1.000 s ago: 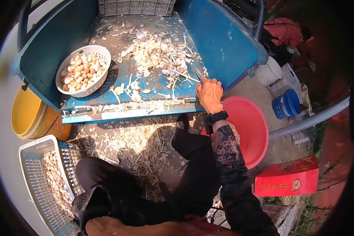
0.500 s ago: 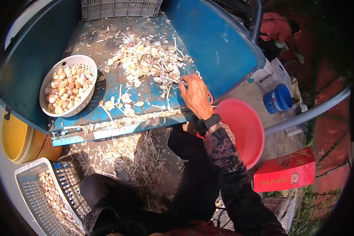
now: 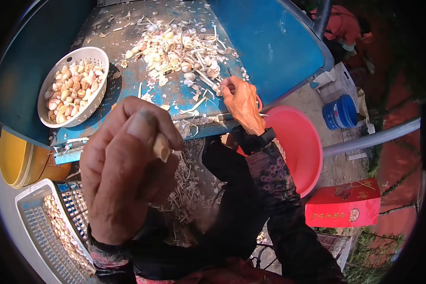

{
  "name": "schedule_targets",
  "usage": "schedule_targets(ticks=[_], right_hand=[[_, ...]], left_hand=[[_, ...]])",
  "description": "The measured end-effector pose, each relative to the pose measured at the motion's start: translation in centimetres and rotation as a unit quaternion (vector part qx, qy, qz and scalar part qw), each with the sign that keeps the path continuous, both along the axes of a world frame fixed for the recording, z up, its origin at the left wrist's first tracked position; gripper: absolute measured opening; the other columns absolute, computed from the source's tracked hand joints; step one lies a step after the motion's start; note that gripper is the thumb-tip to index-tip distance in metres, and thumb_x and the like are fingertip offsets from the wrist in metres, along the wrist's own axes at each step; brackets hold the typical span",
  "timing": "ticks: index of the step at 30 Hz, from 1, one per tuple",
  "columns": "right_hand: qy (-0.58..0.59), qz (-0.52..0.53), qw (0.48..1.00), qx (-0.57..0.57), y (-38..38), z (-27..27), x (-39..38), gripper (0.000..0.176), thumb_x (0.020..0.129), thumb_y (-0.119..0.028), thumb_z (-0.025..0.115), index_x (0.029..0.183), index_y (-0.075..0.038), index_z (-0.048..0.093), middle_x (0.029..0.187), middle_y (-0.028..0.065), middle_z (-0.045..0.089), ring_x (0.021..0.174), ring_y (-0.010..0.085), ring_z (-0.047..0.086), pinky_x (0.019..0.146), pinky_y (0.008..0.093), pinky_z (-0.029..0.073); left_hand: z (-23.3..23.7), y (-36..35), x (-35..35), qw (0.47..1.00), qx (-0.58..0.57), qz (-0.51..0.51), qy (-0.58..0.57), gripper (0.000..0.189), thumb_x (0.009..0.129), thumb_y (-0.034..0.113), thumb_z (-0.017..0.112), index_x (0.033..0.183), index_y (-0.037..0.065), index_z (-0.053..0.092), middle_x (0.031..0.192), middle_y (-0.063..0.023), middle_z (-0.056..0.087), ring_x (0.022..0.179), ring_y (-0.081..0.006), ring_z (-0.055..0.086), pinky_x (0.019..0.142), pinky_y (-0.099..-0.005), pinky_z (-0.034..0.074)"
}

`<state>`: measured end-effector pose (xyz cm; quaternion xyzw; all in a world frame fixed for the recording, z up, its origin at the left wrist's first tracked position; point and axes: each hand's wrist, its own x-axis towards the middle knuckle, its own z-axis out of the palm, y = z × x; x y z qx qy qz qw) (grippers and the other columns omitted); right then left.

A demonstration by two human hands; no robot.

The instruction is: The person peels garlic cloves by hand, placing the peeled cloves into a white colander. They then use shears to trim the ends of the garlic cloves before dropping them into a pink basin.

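Observation:
My left hand point(image 3: 128, 165) is raised close to the camera, its fingers pinched on a pale garlic clove point(image 3: 162, 147). My right hand point(image 3: 241, 102) rests on the blue cart bed point(image 3: 175, 94) at the near edge of a heap of garlic skins and stalks point(image 3: 180, 49). It grips a knife point(image 3: 227, 72) with the blade pointing into the heap. A black watch sits on that wrist. A white colander of garlic cloves point(image 3: 71, 90) stands on the bed at the left.
A red basin point(image 3: 298, 146) sits on the ground at the right, a yellow bucket point(image 3: 19, 156) at the left, a white crate of garlic point(image 3: 47, 227) near my left knee. Husks litter the ground. A red box point(image 3: 343, 206) and blue bucket point(image 3: 338, 116) lie further right.
My left hand has come up from below into view, holding a clove near the camera. My right hand has shifted slightly along the cart edge toward the heap.

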<state>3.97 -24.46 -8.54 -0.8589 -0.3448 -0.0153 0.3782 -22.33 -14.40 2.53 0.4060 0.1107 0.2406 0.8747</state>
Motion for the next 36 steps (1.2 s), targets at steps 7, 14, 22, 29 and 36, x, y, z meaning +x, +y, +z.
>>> schedule_targets(ticks=[7, 14, 22, 29, 36], right_hand=[[-0.028, 0.073, 0.994, -0.077, 0.0, -0.1, -0.2, 0.023, 0.081, -0.013, 0.059, 0.099, -0.002, 0.068, 0.093, 0.0210, 0.061, 0.081, 0.0343, 0.062, 0.071, 0.0405, 0.047], [-0.110, 0.119, 0.981, -0.110, 0.0, -0.7, -1.1, 0.029, 0.080, -0.021, 0.069, 0.101, 0.000, 0.067, 0.092, 0.0171, 0.063, 0.079, 0.0277, 0.061, 0.070, 0.0363, 0.047], [-0.043, 0.117, 0.992, -0.035, 0.8, 0.1, -2.7, 0.021, 0.084, -0.016, 0.061, 0.096, 0.001, 0.066, 0.089, 0.0163, 0.060, 0.079, 0.0281, 0.059, 0.068, 0.0392, 0.046], [0.015, 0.243, 0.967, -0.079, 1.4, 0.4, -4.6, 0.028, 0.082, -0.021, 0.070, 0.104, -0.005, 0.068, 0.081, 0.0113, 0.056, 0.070, 0.0201, 0.054, 0.062, 0.0319, 0.044], [0.125, 0.210, 0.968, 0.058, 1.9, 0.0, -4.8, 0.022, 0.084, -0.015, 0.070, 0.104, -0.005, 0.069, 0.075, 0.0000, 0.056, 0.074, 0.0102, 0.055, 0.072, 0.0242, 0.046]], left_hand=[[-8.0, 6.0, 4.3, 0.989, -0.114, -0.077, 0.047, 0.021, 0.096, 0.021, 0.046, 0.103, 0.003, 0.053, 0.086, -0.0055, 0.061, 0.057, -0.0071, 0.048, 0.042, -0.0195, 0.034], [-9.0, 5.4, 6.4, 0.982, -0.130, -0.036, 0.128, 0.028, 0.093, 0.017, 0.052, 0.115, -0.001, 0.054, 0.092, -0.0074, 0.063, 0.072, -0.0131, 0.059, 0.054, -0.0207, 0.046], [-12.3, 5.7, 8.6, 0.993, -0.085, -0.048, 0.065, 0.025, 0.094, 0.016, 0.052, 0.112, -0.002, 0.052, 0.083, -0.0059, 0.058, 0.058, -0.0088, 0.047, 0.039, -0.0192, 0.032], [-12.0, 6.7, 7.5, 0.993, -0.087, -0.005, 0.082, 0.026, 0.093, 0.015, 0.053, 0.114, -0.001, 0.051, 0.085, -0.0049, 0.057, 0.055, -0.0077, 0.045, 0.038, -0.0187, 0.030], [-11.5, 5.8, 7.5, 0.991, -0.018, -0.011, 0.129, 0.023, 0.093, 0.020, 0.056, 0.108, 0.002, 0.057, 0.074, -0.0004, 0.057, 0.051, -0.0047, 0.045, 0.039, -0.0176, 0.027]])
